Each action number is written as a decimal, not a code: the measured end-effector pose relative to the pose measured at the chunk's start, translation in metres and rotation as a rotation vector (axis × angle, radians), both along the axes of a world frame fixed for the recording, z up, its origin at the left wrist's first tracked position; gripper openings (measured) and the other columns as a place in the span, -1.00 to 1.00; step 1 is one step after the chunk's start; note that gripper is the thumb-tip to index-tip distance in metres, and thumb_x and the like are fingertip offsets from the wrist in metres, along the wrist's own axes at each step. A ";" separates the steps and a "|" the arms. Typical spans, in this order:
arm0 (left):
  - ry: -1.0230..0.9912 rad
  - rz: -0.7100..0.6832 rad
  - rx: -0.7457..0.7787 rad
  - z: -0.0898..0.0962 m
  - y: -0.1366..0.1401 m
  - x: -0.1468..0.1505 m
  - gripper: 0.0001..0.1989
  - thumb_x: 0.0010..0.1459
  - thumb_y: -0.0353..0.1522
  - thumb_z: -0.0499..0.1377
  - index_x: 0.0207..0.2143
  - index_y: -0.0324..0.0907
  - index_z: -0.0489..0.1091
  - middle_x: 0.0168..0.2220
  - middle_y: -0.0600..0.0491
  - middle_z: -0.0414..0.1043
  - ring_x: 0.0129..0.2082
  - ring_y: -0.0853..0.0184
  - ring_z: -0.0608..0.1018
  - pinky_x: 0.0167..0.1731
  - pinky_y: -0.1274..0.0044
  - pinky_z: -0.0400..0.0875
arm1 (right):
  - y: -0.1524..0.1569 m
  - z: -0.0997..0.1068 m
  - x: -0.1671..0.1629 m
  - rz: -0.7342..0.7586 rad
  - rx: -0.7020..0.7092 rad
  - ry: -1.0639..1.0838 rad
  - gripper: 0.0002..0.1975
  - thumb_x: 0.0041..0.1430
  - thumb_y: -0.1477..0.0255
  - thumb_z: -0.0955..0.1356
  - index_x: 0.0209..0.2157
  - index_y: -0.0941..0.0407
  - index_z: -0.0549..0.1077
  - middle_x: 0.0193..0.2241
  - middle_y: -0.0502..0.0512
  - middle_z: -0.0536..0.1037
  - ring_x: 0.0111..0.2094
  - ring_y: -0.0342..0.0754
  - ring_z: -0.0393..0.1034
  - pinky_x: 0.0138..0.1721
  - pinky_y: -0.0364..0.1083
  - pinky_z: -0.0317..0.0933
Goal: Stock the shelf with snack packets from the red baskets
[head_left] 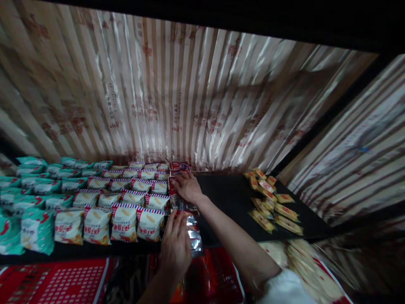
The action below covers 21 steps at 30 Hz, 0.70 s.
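Note:
Between my hands a dark red snack packet [171, 189] lies flat on the black shelf, its front part shiny and partly hidden. My right hand [187, 185] rests across its far part with the fingers spread. Along the packet's near left side, my left hand [177, 242] lies with fingers stretched forward; its thumb is hidden. Behind them is another dark red packet [179, 166]. A silvery packet end [194, 234] sticks out at the shelf's front edge, beside my left hand. Rows of white snack bags [150, 223] stand close on the left.
Teal snack bags [37, 230] fill the shelf's left end. Small yellow packs [268, 200] lie loosely on the right of the black shelf [221, 194]. Printed striped sheeting [202, 97] hangs behind. Below are a red basket [63, 280] and pale packaged goods [306, 270].

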<state>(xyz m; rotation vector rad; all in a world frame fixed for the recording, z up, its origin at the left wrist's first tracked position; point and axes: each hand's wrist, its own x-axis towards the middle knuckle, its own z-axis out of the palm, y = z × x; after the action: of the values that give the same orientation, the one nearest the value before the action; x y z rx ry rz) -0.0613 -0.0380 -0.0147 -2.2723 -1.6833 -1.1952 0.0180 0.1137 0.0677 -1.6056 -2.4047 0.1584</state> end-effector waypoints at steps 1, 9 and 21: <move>0.012 -0.004 -0.008 0.001 0.002 0.000 -0.55 0.12 -0.50 -0.01 0.09 -0.23 0.24 0.11 -0.05 0.31 0.19 0.12 0.21 0.06 0.27 0.31 | 0.004 -0.001 -0.003 0.013 -0.025 -0.025 -0.53 0.26 0.15 0.10 0.03 0.06 0.37 0.16 0.11 0.27 0.24 0.12 -0.10 0.15 0.09 -0.14; 0.064 0.032 0.007 0.004 0.006 0.004 -0.60 0.11 -0.50 0.00 0.01 -0.19 0.33 0.03 -0.03 0.40 0.09 0.10 0.33 -0.04 0.26 0.31 | 0.025 -0.008 -0.018 -0.032 -0.143 -0.092 -0.45 0.26 0.08 0.02 0.04 0.02 0.37 0.15 0.13 0.27 0.20 0.17 -0.01 0.13 0.14 -0.14; 0.025 0.006 0.042 0.006 0.002 -0.001 -0.66 0.16 -0.50 -0.05 -0.05 -0.22 0.36 -0.01 -0.06 0.43 0.09 0.16 0.35 -0.04 0.30 0.28 | 0.022 -0.016 -0.016 -0.108 -0.006 0.031 -0.52 0.29 0.21 0.07 0.08 0.12 0.31 0.13 0.22 0.29 0.18 0.06 0.04 0.15 0.06 -0.12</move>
<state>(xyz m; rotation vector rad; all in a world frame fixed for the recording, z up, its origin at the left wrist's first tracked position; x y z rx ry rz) -0.0626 -0.0363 -0.0082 -2.2470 -1.6396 -1.1842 0.0018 0.1360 0.0515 -1.7174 -2.2902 0.1696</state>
